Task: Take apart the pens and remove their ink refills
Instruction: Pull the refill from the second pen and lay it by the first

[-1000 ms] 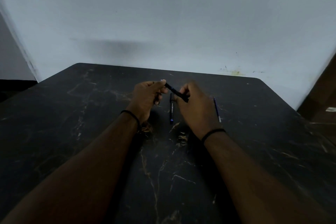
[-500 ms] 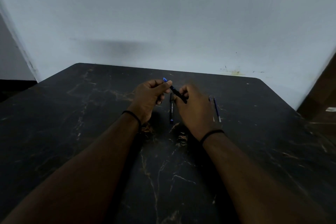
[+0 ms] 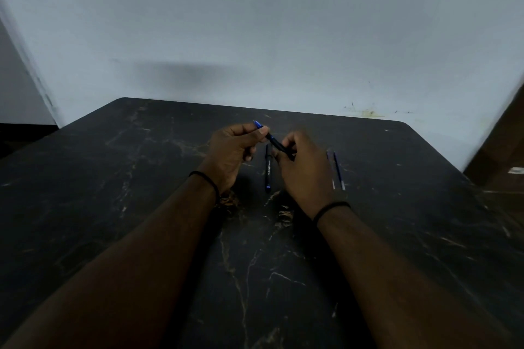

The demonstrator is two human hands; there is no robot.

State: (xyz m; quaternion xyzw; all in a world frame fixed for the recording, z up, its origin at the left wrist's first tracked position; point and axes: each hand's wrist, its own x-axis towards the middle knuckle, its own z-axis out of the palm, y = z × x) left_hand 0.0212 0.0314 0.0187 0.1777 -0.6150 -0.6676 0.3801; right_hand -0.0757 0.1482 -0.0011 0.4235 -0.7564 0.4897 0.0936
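Now the blue end sticks out past my left hand (image 3: 231, 147), which pinches the pen (image 3: 276, 143); right hand (image 3: 300, 167) grips its barrel. Looks like it's coming apart.

Pen (image 3: 268, 168) barrel print (pale lettering) is unreadable.
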